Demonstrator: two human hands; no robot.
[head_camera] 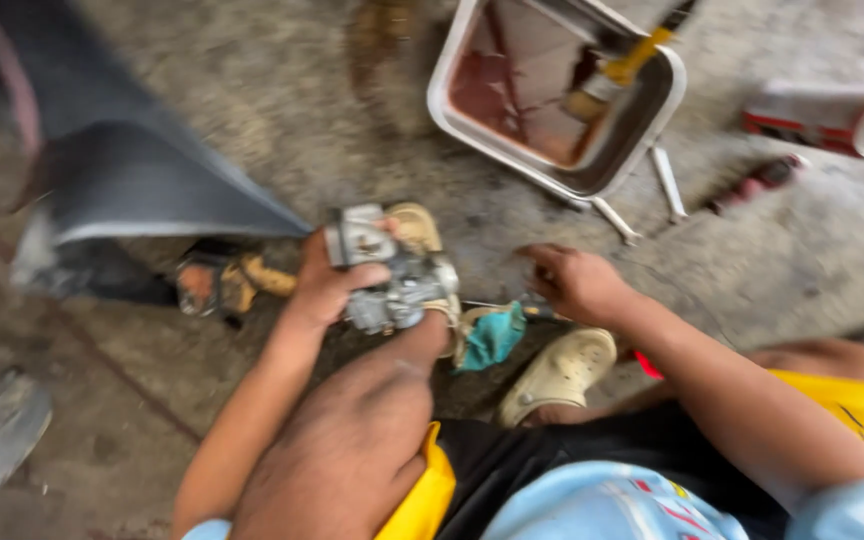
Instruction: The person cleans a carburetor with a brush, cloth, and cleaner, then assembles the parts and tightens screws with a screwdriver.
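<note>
Grey cast metal fills our left hand (324, 288): we grip a carburettor (392, 272) from its left side, fingers wrapped over the top and thumb side pressed against the body, holding it up above our bent knee and clear of the concrete floor (772, 270). Our right hand (577, 282) is lowered toward the floor just right of the carburettor, fingers curled downward near a small dark tool (532, 308) lying there; blur keeps us from telling whether the hand grasps it or merely touches it. A teal rag (492, 338) lies between the two hands, beside our beige clog (557, 372). Farther off, a white metal tray (447, 95) holds reddish-brown liquid and a yellow-handled brush (612, 75). Two silver wrenches (668, 184) lie just below the tray, and a red-and-white spray can (827, 118) lies on its side to the right, well apart from our hands.
</note>
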